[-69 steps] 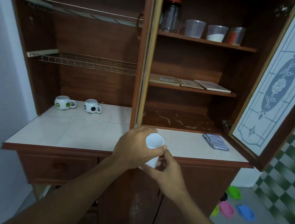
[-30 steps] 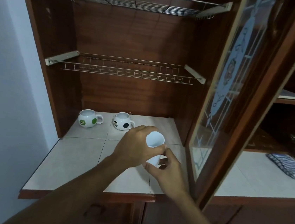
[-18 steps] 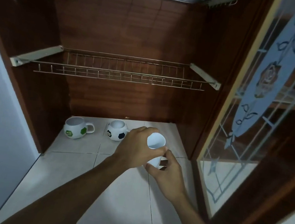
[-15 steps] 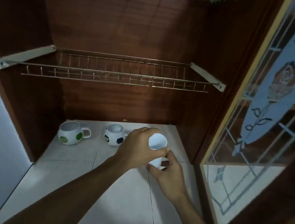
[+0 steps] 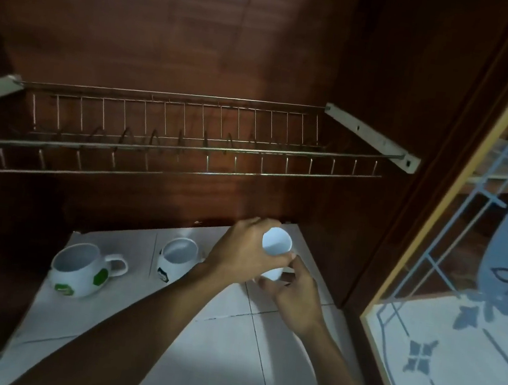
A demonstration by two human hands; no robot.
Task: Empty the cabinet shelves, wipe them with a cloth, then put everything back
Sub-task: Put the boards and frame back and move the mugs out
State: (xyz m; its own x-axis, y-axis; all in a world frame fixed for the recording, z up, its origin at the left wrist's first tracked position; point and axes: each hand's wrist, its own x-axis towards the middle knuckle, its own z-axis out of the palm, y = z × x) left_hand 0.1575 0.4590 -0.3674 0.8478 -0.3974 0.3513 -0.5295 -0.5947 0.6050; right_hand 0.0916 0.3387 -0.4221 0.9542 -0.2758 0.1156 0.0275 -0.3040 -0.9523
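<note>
A small white cup is held upright in both hands over the tiled cabinet shelf, near its back right corner. My left hand wraps around the cup's side from the left. My right hand supports it from below and the right with its fingertips. To the left stand two mugs: a white mug with green patches and a white mug with black football patches, the latter partly hidden by my left wrist.
An empty wire dish rack spans the cabinet above the shelf. The brown wooden back wall and right side wall enclose the space. A glass cabinet door with white leading and a blue motif stands to the right.
The view has moved from the right cabinet section to the left one and closer in. Both hands have carried the white cup deeper over the tiled shelf, towards the football mug.
</note>
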